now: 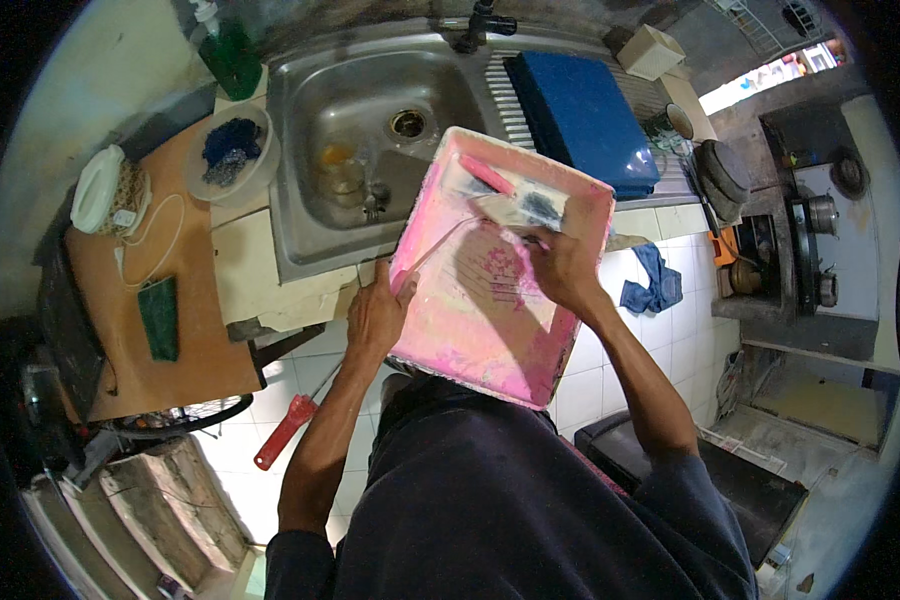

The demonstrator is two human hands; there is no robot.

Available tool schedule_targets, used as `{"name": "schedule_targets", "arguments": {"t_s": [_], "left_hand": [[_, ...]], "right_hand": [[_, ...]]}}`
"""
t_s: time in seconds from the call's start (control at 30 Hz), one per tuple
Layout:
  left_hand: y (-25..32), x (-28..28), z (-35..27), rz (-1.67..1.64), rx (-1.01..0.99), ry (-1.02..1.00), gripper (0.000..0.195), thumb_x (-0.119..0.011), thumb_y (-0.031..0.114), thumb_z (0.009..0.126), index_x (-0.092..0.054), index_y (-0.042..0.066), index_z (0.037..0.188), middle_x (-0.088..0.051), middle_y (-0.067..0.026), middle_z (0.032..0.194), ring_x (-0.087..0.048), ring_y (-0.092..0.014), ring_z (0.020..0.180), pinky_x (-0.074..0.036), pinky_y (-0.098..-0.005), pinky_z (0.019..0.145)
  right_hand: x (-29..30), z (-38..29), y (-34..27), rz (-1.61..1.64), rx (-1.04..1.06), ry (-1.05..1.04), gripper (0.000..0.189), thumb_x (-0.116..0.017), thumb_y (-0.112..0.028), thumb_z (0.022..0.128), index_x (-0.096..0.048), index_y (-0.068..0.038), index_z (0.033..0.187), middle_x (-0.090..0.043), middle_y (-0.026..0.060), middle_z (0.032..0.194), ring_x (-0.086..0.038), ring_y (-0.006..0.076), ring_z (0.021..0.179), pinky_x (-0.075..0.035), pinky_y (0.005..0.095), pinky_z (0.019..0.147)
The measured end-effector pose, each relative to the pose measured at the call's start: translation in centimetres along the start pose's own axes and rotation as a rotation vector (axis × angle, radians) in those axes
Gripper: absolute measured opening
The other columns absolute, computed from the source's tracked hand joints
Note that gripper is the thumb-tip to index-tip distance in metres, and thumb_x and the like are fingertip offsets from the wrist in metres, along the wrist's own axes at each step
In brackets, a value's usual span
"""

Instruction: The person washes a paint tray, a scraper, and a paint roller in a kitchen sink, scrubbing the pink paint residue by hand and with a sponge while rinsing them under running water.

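Note:
A paint tray (450, 330) smeared with pink and cream is tilted above my lap, against the counter's front edge. My left hand (379, 315) grips its left rim, with the thumb over the edge. My right hand (562, 266) is inside the tray, fingers curled and blurred; whether they hold something is unclear. A thin metal rod (448, 244) runs from near my left thumb towards my right fingers. A pink-handled tool (487, 176) lies in the tray's far end, its other end unclear. Below my left forearm hangs a red roller handle (286, 433), its shaft partly hidden.
Beyond the tray is a stainless steel sink (330, 255) with a fork (373, 204) in it. A blue plastic container (581, 120) lies on the drainboard. Left are a tub of scouring pads (195, 180) and a wooden tabletop (210, 375). A black seat (727, 480) stands at lower right.

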State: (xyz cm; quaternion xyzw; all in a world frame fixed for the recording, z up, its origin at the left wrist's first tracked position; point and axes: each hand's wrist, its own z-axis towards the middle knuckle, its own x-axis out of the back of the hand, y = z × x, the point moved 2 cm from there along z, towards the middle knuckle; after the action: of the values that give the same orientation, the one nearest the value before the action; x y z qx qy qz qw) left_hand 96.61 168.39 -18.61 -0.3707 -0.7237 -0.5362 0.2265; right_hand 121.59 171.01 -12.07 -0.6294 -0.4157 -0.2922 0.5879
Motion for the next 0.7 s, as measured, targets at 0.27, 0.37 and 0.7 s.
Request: {"name": "schedule_targets", "arguments": {"t_s": [0.27,0.37,0.7], "left_hand": [[0.8,1.2,-0.8,0.005,0.031,0.032,0.044,-0.052,0.035,0.085,-0.045,-0.002,0.108,-0.060,-0.0268,0.083,-0.057,-0.044,0.078,-0.044,-0.0490,0.069],[0.2,1.0,-0.9,-0.001,0.036,0.104,0.041,-0.052,0.033,0.085,-0.047,-0.002,0.105,-0.059,-0.0268,0.083,-0.057,-0.044,0.079,-0.043,-0.0483,0.069],[0.8,-0.7,-2.9,-0.051,0.128,0.141,0.037,-0.052,0.032,0.086,-0.048,-0.002,0.099,-0.058,-0.0281,0.081,-0.056,-0.044,0.077,-0.043,-0.0478,0.067]], "right_hand": [[-1.1,-1.5,6.0,-0.379,-0.173,0.102,0.023,-0.042,-0.016,0.082,-0.057,-0.004,0.096,-0.060,0.0207,0.069,-0.060,0.0367,0.060,-0.050,0.0453,0.060],[-1.2,-2.4,4.7,-0.339,-0.096,0.136,0.019,-0.043,-0.016,0.082,-0.053,-0.003,0.091,-0.059,0.0226,0.070,-0.061,0.0377,0.064,-0.049,0.0468,0.055],[-0.6,-2.7,1.6,-0.135,-0.292,0.151,0.019,-0.045,-0.013,0.080,-0.056,0.002,0.077,-0.057,0.0299,0.076,-0.058,0.0426,0.072,-0.047,0.0475,0.059]]}}
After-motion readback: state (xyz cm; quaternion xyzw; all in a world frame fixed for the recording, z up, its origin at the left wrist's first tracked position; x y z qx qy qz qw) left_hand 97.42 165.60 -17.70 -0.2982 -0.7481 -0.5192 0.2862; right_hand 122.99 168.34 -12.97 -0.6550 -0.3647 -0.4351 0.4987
